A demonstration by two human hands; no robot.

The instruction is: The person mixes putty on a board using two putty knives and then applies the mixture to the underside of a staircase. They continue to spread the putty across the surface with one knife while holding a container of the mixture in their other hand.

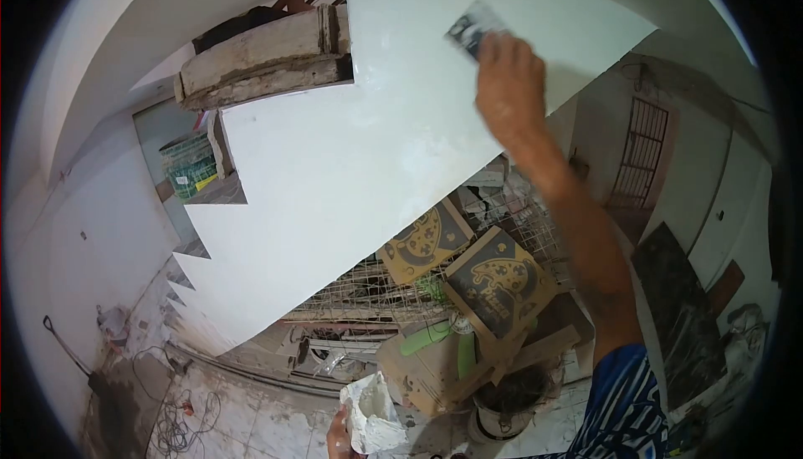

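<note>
**Scraper held high against the white stair wall**

The right hand (510, 83) is raised to the upper middle of the frame. Its grip is closed around the handle of a flat scraper (473, 26), whose blade lies against the white stair wall (351, 166). The arm runs down to the lower right of the frame, where it ends in a blue striped sleeve (627, 409).

At the bottom centre, the left hand (337, 439) shows only in part at the frame's edge. Its grip holds a white plaster-caked lump (372, 415) from below, and the fingers are mostly hidden behind it.

The wall's lower edge is cut in steps that descend toward the lower left. Rough wooden boards (259, 58) stick out at its top, in the upper left of the frame, and a green crate (191, 166) sits just below them.

Under the sloping wall, at centre right, printed paper sacks (498, 283) lean on a heap of wire mesh (368, 288). A bucket (502, 409) stands just below the sacks. Cables (180, 425) are tangled on the dusty floor at lower left. A barred metal gate (640, 154) stands at the right.
</note>
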